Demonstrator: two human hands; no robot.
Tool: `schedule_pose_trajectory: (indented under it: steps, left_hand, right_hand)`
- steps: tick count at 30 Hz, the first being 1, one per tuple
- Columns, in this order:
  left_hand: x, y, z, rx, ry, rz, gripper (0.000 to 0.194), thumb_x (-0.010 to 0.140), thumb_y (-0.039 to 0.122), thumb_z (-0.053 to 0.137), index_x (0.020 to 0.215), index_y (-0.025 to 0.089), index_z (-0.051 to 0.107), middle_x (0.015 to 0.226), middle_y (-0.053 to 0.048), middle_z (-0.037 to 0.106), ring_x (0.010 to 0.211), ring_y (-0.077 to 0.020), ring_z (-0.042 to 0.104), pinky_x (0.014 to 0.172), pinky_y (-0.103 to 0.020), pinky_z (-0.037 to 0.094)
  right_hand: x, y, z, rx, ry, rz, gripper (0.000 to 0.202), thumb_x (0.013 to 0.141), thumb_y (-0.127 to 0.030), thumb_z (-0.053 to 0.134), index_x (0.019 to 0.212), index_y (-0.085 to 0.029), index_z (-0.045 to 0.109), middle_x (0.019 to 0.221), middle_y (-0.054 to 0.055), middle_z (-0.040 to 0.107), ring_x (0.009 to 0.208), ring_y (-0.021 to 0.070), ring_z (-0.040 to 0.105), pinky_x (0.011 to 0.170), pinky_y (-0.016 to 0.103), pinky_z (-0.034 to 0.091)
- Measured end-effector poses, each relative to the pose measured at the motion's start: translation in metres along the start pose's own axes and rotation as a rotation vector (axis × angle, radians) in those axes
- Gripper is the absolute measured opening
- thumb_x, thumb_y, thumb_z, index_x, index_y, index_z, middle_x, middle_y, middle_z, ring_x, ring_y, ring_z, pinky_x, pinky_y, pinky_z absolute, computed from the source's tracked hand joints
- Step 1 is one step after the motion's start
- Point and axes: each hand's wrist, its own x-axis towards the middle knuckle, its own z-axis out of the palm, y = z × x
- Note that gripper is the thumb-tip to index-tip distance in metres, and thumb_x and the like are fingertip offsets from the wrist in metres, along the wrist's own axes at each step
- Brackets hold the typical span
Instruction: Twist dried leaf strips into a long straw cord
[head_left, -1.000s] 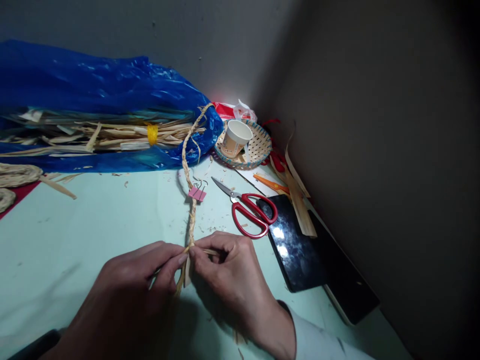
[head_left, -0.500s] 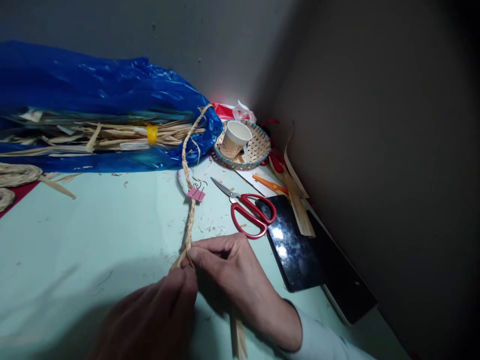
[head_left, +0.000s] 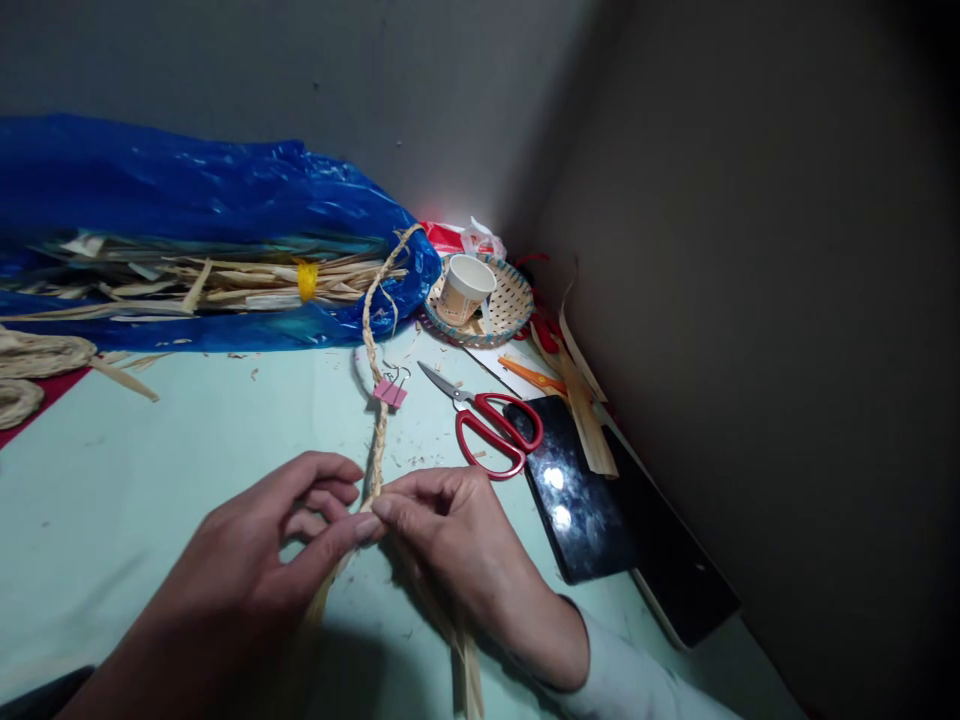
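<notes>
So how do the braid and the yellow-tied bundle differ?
The braid is plaited; the bundle is loose strips lying side by side.
A pink clip sits on the braid; a yellow tie wraps the bundle.
The right hand pinches the braid's near end; the bundle lies in the blue bag.
Shared: both straw-coloured.

Pale-straw braid [head_left: 379, 440], pink clip [head_left: 390, 394], red-handled scissors [head_left: 463, 397]
</notes>
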Motion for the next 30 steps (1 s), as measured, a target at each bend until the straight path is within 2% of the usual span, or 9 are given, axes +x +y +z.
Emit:
schedule_pose_trajectory:
  steps: [4, 6, 8, 10, 14, 16, 24, 27, 30]
  left_hand:
    - [0.012, 0.005, 0.002, -0.296, -0.292, -0.125, 0.028, 0.085, 0.049, 0.065, 0.083, 0.021, 0.068, 0.063, 0.003, 0.062, 0.056, -0.0136, 0.056, 0.055, -0.025, 0.046]
    - [0.013, 0.002, 0.003, -0.321, -0.344, -0.166, 0.032, 0.087, 0.050, 0.063, 0.077, 0.020, 0.065, 0.060, 0.005, 0.052, 0.053, -0.0110, 0.044, 0.050, -0.022, 0.035]
    - [0.013, -0.001, 0.004, -0.303, -0.326, -0.182, 0.036, 0.086, 0.053, 0.064, 0.073, 0.020, 0.062, 0.061, 0.007, 0.044, 0.054, -0.0105, 0.036, 0.049, -0.021, 0.028]
    - [0.011, -0.001, 0.006, -0.267, -0.271, -0.174, 0.036, 0.085, 0.054, 0.065, 0.073, 0.021, 0.063, 0.060, 0.008, 0.044, 0.056, -0.0116, 0.036, 0.051, -0.022, 0.030]
    - [0.006, 0.004, 0.012, -0.239, -0.126, -0.129, 0.028, 0.085, 0.050, 0.065, 0.079, 0.023, 0.071, 0.073, 0.002, 0.069, 0.075, -0.0197, 0.057, 0.067, -0.027, 0.045]
    - [0.005, 0.006, 0.013, -0.180, -0.120, -0.112, 0.025, 0.083, 0.047, 0.066, 0.077, 0.024, 0.071, 0.077, 0.001, 0.072, 0.081, -0.0219, 0.060, 0.072, -0.028, 0.046]
    - [0.009, 0.007, 0.010, 0.040, -0.133, -0.064, 0.036, 0.082, 0.051, 0.058, 0.061, 0.023, 0.053, 0.063, 0.005, 0.048, 0.066, -0.0175, 0.045, 0.058, -0.026, 0.036]
    - [0.009, 0.007, 0.010, -0.019, -0.131, -0.041, 0.036, 0.084, 0.050, 0.057, 0.061, 0.024, 0.050, 0.062, 0.006, 0.045, 0.064, -0.0161, 0.042, 0.057, -0.025, 0.037]
    - [0.009, 0.003, 0.009, -0.128, -0.194, -0.058, 0.037, 0.087, 0.052, 0.057, 0.065, 0.023, 0.059, 0.065, 0.004, 0.053, 0.067, -0.0166, 0.049, 0.060, -0.025, 0.043]
  right_hand:
    - [0.000, -0.001, -0.002, -0.081, -0.041, -0.111, 0.025, 0.087, -0.023, 0.064, 0.066, -0.013, 0.071, 0.053, -0.002, 0.058, 0.049, 0.0093, 0.047, 0.052, 0.022, 0.036]
    - [-0.002, -0.002, -0.004, -0.229, -0.022, -0.195, 0.026, 0.090, -0.022, 0.062, 0.068, -0.013, 0.071, 0.061, 0.002, 0.066, 0.058, 0.0117, 0.054, 0.060, 0.024, 0.041]
    - [-0.005, -0.003, -0.005, -0.421, 0.012, -0.251, 0.024, 0.092, -0.020, 0.059, 0.073, -0.013, 0.073, 0.069, 0.004, 0.070, 0.064, 0.0134, 0.057, 0.064, 0.026, 0.040]
    - [-0.010, -0.004, -0.006, -0.595, 0.039, -0.277, 0.024, 0.095, -0.020, 0.058, 0.076, -0.014, 0.072, 0.071, 0.005, 0.071, 0.064, 0.0140, 0.055, 0.062, 0.026, 0.037]
    - [-0.016, -0.006, -0.007, -0.832, 0.043, -0.337, 0.026, 0.099, -0.022, 0.054, 0.077, -0.016, 0.066, 0.070, 0.004, 0.067, 0.063, 0.0138, 0.052, 0.060, 0.028, 0.031]
    - [-0.017, -0.006, -0.009, -0.909, 0.016, -0.373, 0.026, 0.101, -0.021, 0.051, 0.078, -0.017, 0.063, 0.072, 0.004, 0.067, 0.064, 0.0138, 0.052, 0.060, 0.029, 0.030]
    - [-0.033, -0.012, -0.006, -1.134, 0.067, -0.364, 0.015, 0.092, -0.015, 0.053, 0.079, -0.019, 0.060, 0.076, 0.006, 0.068, 0.068, 0.0198, 0.060, 0.055, 0.031, 0.029]
    - [-0.033, 0.005, 0.004, -1.251, 0.034, -0.478, 0.011, 0.087, -0.013, 0.056, 0.090, -0.018, 0.065, 0.077, 0.007, 0.069, 0.064, 0.0222, 0.063, 0.048, 0.031, 0.028]
    - [-0.026, 0.034, 0.017, -1.359, 0.014, -0.683, 0.021, 0.087, -0.009, 0.053, 0.104, -0.015, 0.064, 0.075, 0.008, 0.069, 0.053, 0.0211, 0.059, 0.047, 0.031, 0.034]
